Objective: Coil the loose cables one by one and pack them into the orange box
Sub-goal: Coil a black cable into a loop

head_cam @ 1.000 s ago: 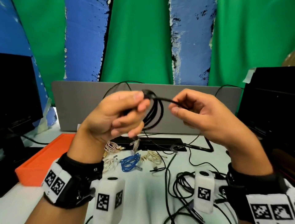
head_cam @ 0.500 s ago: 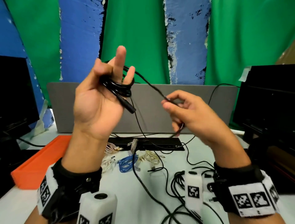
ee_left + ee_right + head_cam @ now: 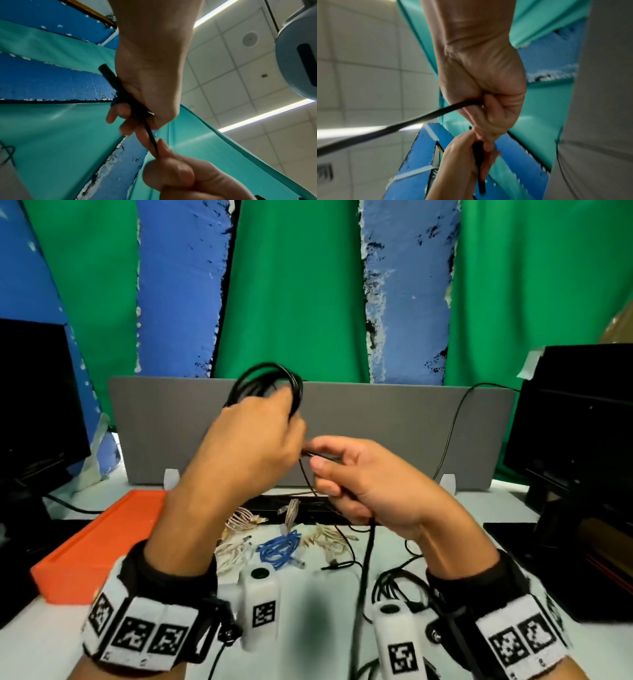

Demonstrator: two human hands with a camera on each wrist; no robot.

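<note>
Box (image 3: pixel 96 546): sits at the left of the surface (image 3: pixel 308 594), lid side up as far as can be seen; its contents cannot be told from here.

Left hand (image 3: pixel 250 446): your fingers are curled round a bundle of black loops, the cable (image 3: pixel 263 381) rising above your knuckles. The left wrist view shows a plug end (image 3: pixel 107 73) sticking out past the palm. Keep that end pinned under the loops so the coil does not spring apart.

Right hand (image 3: pixel 370 487): thumb and forefinger pinch the running strand just beside your left fingers, and the slack drops from the fist to the surface. Feed it through with light tension and lay each turn the same size as the others.

Loose black cables (image 3: pixel 397 587) lie below your right wrist. Judged risk: the tail snagging them, so lift it free before the last turns.
</note>
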